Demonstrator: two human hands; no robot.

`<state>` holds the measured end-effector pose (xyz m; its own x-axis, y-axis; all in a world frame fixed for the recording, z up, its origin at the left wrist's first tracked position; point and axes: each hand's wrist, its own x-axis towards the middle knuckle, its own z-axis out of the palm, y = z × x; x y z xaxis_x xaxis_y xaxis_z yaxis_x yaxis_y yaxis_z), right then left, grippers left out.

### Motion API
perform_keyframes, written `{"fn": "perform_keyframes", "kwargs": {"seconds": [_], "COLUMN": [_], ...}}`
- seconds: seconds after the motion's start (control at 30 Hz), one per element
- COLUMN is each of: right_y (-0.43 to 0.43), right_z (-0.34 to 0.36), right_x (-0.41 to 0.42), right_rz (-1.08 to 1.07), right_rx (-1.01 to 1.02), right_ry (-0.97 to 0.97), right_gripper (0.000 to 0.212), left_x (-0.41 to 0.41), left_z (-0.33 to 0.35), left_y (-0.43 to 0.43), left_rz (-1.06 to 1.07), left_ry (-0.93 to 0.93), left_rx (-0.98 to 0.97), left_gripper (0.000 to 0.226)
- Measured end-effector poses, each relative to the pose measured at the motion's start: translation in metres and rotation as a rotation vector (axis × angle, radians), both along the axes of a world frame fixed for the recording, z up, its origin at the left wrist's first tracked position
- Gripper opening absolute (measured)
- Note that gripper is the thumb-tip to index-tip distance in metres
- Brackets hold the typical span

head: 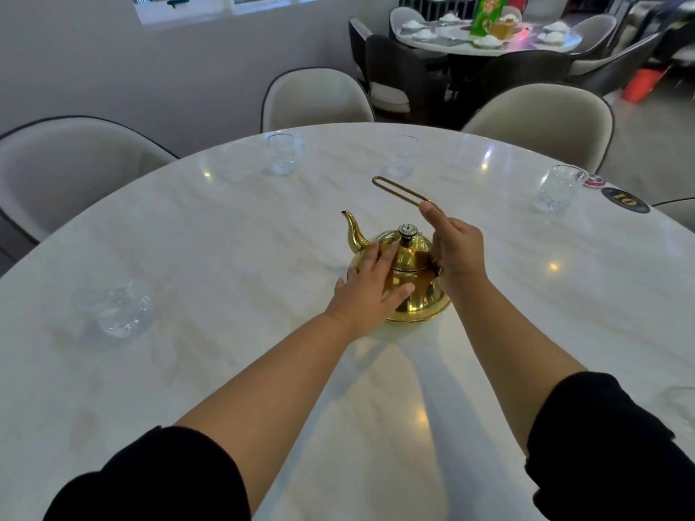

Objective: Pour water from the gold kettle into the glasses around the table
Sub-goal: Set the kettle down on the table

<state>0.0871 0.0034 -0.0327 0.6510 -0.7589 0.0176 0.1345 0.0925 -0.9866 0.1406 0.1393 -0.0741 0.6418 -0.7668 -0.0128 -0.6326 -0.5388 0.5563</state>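
Nearest us, black sleeves [150, 479] end above both bare forearms, which reach out over the white marble table [233, 377]; near-left glass [116, 308] stands well left of the arms, blurred, contents not readable. Mid-table: gold kettle [423, 295] upright on the tabletop, spout pointing far-left, lid on with its dark knob up; left hand [370, 291] lies flat on the kettle's left flank, fingers straight and spread, fingertips up on the lid's edge, nothing clasped; right hand [457, 250] sits at the kettle's right side against the wire handle [400, 190], which is raised and leans away to the far side; one finger lies straight up along the wire (the other fingers are hidden behind the hand, so we cannot tell whether it grips). Farther: far-left glass [280, 154] and far-middle glass [400, 157] near the far rim; right glass [558, 188] near the right rim, just beside a black number disc [624, 200]. Beyond the rim, pale chairs [317, 99]; farthest right, a second table [489, 39] set with white dishes.
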Motion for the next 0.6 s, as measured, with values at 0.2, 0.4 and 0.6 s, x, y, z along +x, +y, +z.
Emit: {"fn": "perform_keyframes", "kwargs": {"seconds": [0.2, 0.4, 0.6], "right_y": [-0.007, -0.008, -0.004], "right_z": [-0.006, -0.007, -0.005], "right_x": [0.006, 0.001, -0.015], "right_rz": [-0.009, 0.048, 0.153], "right_rx": [-0.032, -0.189, -0.358], "right_ry": [0.013, 0.071, 0.211], "right_gripper": [0.058, 0.048, 0.035], "left_x": [0.007, 0.006, -0.011], "left_z": [-0.002, 0.006, 0.024], "left_y": [-0.003, 0.000, 0.009], "left_rz": [-0.009, -0.002, 0.050], "left_ry": [-0.020, -0.019, 0.012], "left_rx": [0.016, 0.043, 0.136], "left_gripper": [0.067, 0.064, 0.067]}}
